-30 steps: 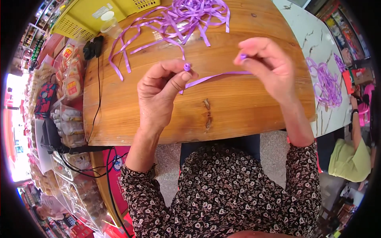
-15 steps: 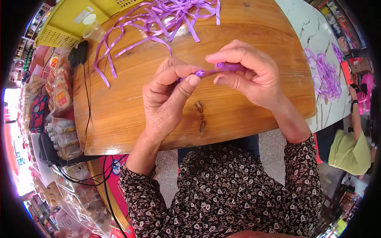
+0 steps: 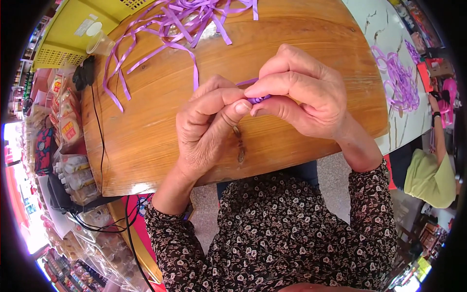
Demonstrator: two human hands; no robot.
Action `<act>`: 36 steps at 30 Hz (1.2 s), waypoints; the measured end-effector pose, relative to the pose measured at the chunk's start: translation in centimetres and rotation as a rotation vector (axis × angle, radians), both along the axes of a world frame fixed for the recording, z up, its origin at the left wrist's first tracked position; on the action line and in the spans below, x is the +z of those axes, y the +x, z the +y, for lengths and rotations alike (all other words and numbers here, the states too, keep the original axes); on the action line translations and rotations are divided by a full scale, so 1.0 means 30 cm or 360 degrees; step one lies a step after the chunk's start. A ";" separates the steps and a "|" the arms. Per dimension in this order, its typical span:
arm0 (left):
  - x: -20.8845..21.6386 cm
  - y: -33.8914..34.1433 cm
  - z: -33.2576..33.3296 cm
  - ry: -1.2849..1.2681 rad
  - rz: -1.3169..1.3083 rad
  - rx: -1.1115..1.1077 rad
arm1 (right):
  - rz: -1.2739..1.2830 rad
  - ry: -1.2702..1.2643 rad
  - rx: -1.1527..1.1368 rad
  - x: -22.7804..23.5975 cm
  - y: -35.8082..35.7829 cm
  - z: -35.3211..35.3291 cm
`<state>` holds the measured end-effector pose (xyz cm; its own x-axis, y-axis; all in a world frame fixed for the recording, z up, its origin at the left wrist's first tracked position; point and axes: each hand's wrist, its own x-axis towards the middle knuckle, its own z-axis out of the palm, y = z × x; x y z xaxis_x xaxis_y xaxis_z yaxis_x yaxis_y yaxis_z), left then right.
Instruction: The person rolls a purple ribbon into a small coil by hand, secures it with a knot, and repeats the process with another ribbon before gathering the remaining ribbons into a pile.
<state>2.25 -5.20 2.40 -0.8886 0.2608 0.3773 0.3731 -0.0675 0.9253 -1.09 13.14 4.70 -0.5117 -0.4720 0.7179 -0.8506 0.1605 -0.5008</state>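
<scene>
Above the wooden table, the fingertips of my two hands meet around a small rolled piece of purple ribbon (image 3: 259, 99). My left hand (image 3: 206, 124) pinches one side of it between thumb and forefinger. Thumb and fingers of my right hand (image 3: 306, 92) close on the other side and hide part of the roll. A short strip of ribbon shows behind my fingertips. Beyond my hands lies a loose heap of purple ribbons (image 3: 187, 22), with several strands trailing toward the left and one toward my left hand.
A yellow-green plastic basket (image 3: 61, 41) and a clear plastic cup (image 3: 99, 44) stand at the far left of the wooden table (image 3: 160, 131). A black cable (image 3: 98, 121) runs along its left edge. More purple ribbons (image 3: 401, 85) lie on a marble-patterned table at right, near another person's arm (image 3: 439, 131).
My right hand has come in toward my left, and their fingertips now meet at the ribbon. Earlier they were apart with ribbon stretched between them. The view has shifted slightly.
</scene>
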 end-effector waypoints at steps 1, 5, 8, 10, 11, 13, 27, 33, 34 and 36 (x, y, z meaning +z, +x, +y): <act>0.002 0.001 0.003 0.0002 -0.0002 -0.0004 | 0.0050 0.0003 -0.0017 -0.001 0.000 -0.001; 0.003 0.004 0.006 -0.0131 0.0166 0.0130 | 0.0117 -0.0012 -0.0021 -0.014 0.001 -0.011; 0.002 0.007 0.001 -0.0183 0.0242 0.0182 | 0.0144 -0.0033 -0.0012 -0.020 0.006 -0.018; -0.005 0.009 0.000 -0.0203 0.0257 0.0201 | 0.0145 -0.0052 -0.0016 -0.021 0.007 -0.022; -0.010 0.009 0.001 -0.0157 0.0237 0.0221 | 0.0136 -0.0051 -0.0016 -0.022 0.007 -0.023; -0.019 0.012 0.006 -0.0113 0.0216 0.0246 | 0.0112 -0.0027 -0.0024 -0.025 0.000 -0.025; -0.048 0.018 -0.001 0.0461 -0.0441 0.0209 | -0.0439 0.0031 0.0069 -0.021 -0.010 0.002; -0.048 0.009 -0.006 0.0466 -0.0487 0.0196 | -0.0911 -0.0292 0.0078 -0.040 0.012 0.005; -0.050 0.007 -0.003 0.0469 -0.0488 0.0190 | -0.0972 -0.0302 0.0075 -0.037 0.016 0.008; -0.055 0.003 0.004 0.0391 -0.0390 0.0179 | -0.0889 -0.0214 0.0085 -0.036 0.009 0.023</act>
<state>2.34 -5.08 0.74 -0.9784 0.0844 0.1887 0.1599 -0.2698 0.9496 -0.81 13.84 3.63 -0.8084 -0.4311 0.4008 -0.4562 0.0285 -0.8894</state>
